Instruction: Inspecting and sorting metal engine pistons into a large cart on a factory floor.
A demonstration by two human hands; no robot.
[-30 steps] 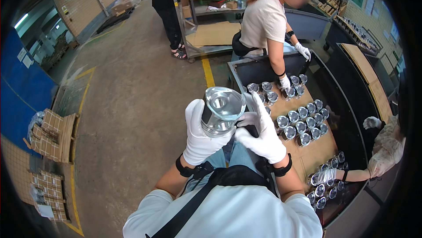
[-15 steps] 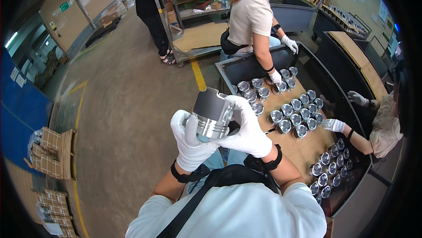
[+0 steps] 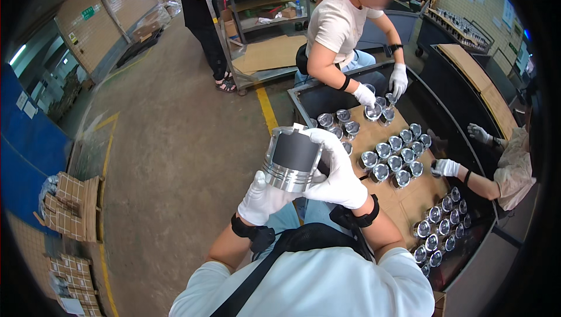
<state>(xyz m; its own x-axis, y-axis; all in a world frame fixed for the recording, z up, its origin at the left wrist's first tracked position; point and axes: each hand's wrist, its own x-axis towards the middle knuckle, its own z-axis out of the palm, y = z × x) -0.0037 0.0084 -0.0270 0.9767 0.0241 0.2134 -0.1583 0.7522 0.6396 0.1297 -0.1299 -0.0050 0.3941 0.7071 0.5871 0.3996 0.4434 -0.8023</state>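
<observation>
Held thing: a shiny metal piston with a dark grey skirt and grooved silver crown (image 3: 292,159), raised in front of the person's chest, left of the counter, crown end tilted down toward the person.
Left hand: the white-gloved left hand (image 3: 263,199) is closed under the piston's crown end, cupping it from below.
Right hand: the white-gloved right hand (image 3: 338,171) grips the piston's right side, fingers curled over its far rim.
Wrists: a black strap on each forearm, just behind the gloves.
Counter: a long dark-framed counter lined with brown cardboard (image 3: 403,203), to the right, running from near to far.
On the counter: rows of many similar shiny metal pistons (image 3: 392,156) standing close together, more in a near cluster at the right edge.
Far co-worker: a person in a pale T-shirt and dark cap (image 3: 342,27) bends over the far end, both white-gloved hands touching pistons.
Right co-worker: 2 gloved hands (image 3: 447,168) reach in from the right edge.
Far left: a person in black (image 3: 201,7) stands at a metal shelf cart (image 3: 263,1).
Floor: grey concrete with a yellow painted line (image 3: 266,109); stacked cardboard at the near left.
</observation>
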